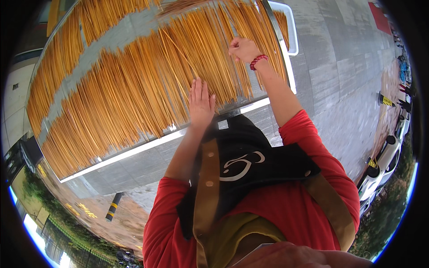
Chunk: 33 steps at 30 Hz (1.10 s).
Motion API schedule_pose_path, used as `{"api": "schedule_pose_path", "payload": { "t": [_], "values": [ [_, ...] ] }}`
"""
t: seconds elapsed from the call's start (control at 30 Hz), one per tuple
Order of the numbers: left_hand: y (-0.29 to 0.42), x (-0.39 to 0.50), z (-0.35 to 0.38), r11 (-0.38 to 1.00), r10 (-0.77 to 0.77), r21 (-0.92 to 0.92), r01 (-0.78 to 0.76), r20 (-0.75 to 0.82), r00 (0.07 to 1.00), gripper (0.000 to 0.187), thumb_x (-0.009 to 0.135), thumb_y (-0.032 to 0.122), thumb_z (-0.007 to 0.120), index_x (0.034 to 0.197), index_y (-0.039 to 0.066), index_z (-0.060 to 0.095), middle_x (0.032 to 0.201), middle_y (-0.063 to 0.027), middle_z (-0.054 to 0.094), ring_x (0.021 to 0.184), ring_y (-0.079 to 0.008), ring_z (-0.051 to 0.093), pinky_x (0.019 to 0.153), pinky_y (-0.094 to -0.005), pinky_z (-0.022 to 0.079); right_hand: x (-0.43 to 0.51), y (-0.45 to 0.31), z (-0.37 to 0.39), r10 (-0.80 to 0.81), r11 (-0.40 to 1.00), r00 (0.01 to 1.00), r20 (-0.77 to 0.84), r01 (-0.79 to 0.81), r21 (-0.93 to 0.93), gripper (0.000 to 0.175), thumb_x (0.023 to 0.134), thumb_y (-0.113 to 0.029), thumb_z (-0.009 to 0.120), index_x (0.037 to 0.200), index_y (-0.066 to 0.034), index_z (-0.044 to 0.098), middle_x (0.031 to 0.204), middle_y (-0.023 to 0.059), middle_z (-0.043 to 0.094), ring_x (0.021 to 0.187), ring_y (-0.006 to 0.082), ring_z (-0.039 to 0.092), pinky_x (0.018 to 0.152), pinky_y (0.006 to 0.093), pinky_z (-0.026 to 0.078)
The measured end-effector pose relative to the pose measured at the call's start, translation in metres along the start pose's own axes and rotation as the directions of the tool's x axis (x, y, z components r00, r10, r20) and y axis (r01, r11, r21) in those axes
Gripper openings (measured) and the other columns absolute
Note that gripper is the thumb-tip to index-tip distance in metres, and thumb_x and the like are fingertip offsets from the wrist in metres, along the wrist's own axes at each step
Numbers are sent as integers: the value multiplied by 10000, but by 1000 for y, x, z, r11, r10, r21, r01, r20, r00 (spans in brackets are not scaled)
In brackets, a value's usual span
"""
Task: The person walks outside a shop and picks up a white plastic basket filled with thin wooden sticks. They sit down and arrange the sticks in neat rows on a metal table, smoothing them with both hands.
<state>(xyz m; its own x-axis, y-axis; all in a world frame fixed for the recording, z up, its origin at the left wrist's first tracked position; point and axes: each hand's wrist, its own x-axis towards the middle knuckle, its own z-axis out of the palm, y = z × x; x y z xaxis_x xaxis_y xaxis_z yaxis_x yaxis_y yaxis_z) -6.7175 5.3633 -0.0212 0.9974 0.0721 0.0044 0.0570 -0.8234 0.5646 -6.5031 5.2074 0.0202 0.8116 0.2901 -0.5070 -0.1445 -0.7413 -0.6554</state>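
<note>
Many thin orange-brown sticks (134, 83) lie side by side in long rows on a large metal-framed table (144, 147). My left hand (201, 102) rests palm down, its fingers extended, on the sticks near the table's front edge. Farther forward and to the right, my right hand (245, 50) is curled above or on the sticks, with a red beaded bracelet (259, 62) at the wrist. Whether its fingers pinch a stick cannot be told. Beside my left fingertips, a few sticks lie slanted across the others. Narrow gaps show among the sticks near my right hand.
A white plastic tub (293, 37) with more sticks stands beyond the table's right edge. Grey paving (328, 67) lies to the right. A black-and-yellow bollard (114, 207) stands behind at the left. Parked cars (385, 167) line the far right.
</note>
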Motion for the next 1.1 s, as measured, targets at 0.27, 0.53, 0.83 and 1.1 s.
{"api": "schedule_pose_path", "payload": {
  "t": [0.27,0.53,0.83,1.1],
  "values": [
    [-4,-2,0,1000,-6,-1,6,-30,1000,511,918,254,533,1339,-17,433,1489,-174,297,1382,-350,283,1106,-486,265,35,-10,-36,-405,833,900,-160,291,-470,152,869,-208,630,968,-94,618,832,66,693,684,215,675,636,359,545],
    [-7,-9,2,999,-19,44,20,-36,999,513,933,275,504,1350,-12,427,1502,-162,277,1394,-338,266,1117,-472,251,124,-53,-93,-521,641,830,-200,226,-734,352,842,-428,614,1001,-116,653,870,179,682,830,325,671,729,480,527],
    [-5,-5,2,993,-17,114,21,-32,999,507,927,277,506,1344,-4,438,1498,-166,280,1393,-336,265,1128,-482,224,13,22,-7,-358,796,904,-236,163,-583,259,871,-240,622,1096,-121,578,1112,115,554,859,310,656,732,414,565],
    [0,6,11,978,92,178,-105,80,993,516,899,273,547,1338,16,454,1478,-175,307,1380,-361,273,1132,-484,217,-8,64,6,-298,871,908,-293,133,-472,259,882,-164,589,1132,-116,546,1136,143,545,945,334,626,792,418,546]
  ]
}}
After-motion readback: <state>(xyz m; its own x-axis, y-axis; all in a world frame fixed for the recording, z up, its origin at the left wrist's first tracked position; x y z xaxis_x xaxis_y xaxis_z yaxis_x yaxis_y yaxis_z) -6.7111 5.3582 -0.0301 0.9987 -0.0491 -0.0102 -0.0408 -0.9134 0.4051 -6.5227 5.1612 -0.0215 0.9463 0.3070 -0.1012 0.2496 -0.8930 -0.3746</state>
